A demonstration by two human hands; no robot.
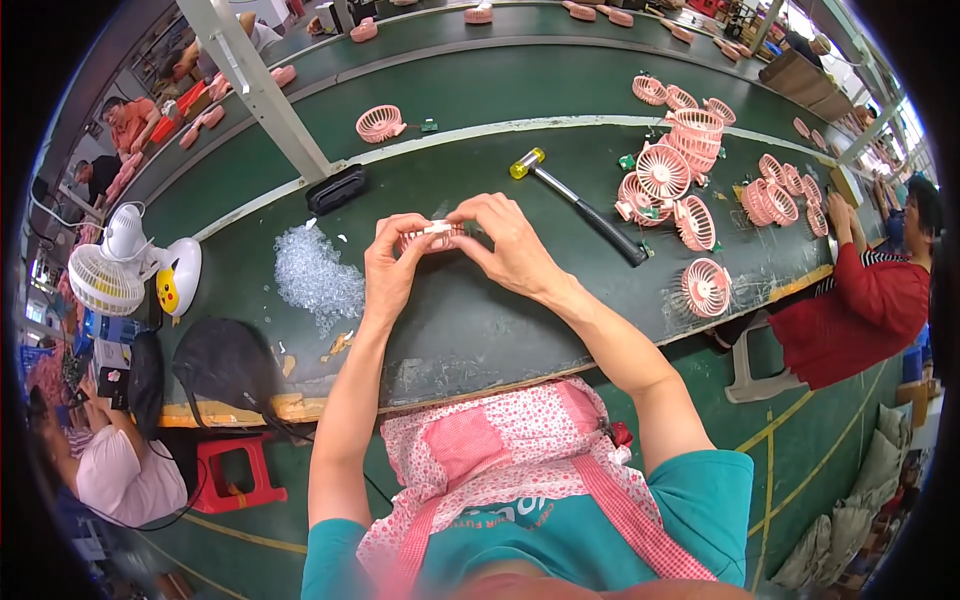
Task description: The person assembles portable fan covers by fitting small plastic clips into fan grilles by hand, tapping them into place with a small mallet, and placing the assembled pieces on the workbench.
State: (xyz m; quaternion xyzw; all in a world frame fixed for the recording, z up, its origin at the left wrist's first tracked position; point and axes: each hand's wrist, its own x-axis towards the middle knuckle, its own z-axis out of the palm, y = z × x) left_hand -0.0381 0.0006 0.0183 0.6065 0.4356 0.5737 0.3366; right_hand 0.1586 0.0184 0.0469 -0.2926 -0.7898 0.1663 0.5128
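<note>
Between my two hands, above the dark green bench, is a pink fan housing, mostly hidden by fingers. My left hand closes on its left side, thumb and fingers pressed to the rim. On the other side my right hand pinches it with thumb and forefinger; a bit of green shows beside the thumb. A pile of small clear plastic pieces lies left of my left hand. To the right rests a hammer with a yellow head and black grip.
Pink fan housings with green boards are heaped at the right. A black case lies by the metal post. At left are a black bag and a white fan. A co-worker in red sits at right.
</note>
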